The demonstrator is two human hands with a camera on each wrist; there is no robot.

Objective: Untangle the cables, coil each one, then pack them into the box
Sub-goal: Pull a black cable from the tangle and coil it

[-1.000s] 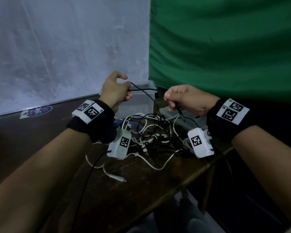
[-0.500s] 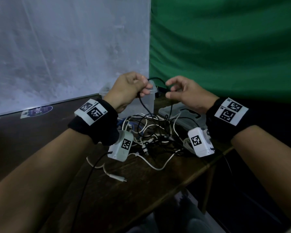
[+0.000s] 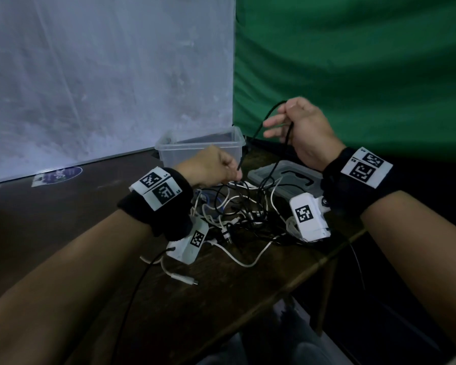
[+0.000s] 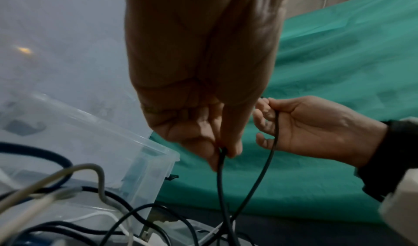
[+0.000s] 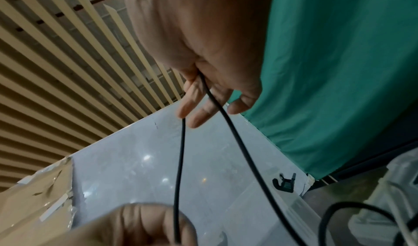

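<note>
The left hand [image 3: 211, 167] pinched the black cable [image 3: 258, 133] between thumb and fingertips, low over the tangle. The right hand [image 3: 303, 130], raised at two o'clock from the left, held the same cable in a loop across loosely curled fingers, thumb pressed on top. Both strands dropped into the pile of black and white cables [image 3: 237, 212] on the table [image 3: 221, 285], at six o'clock below the hands.

Assessment: the cable was not yet free. Good practice would be to feed it hand over hand with light tension, following the strand through each crossing rather than hauling, since a hard pull would likely tighten the knot.

The clear plastic box [image 3: 169, 151] stood open at twelve o'clock behind the pile, its lid [image 3: 263, 175] at two o'clock.
</note>
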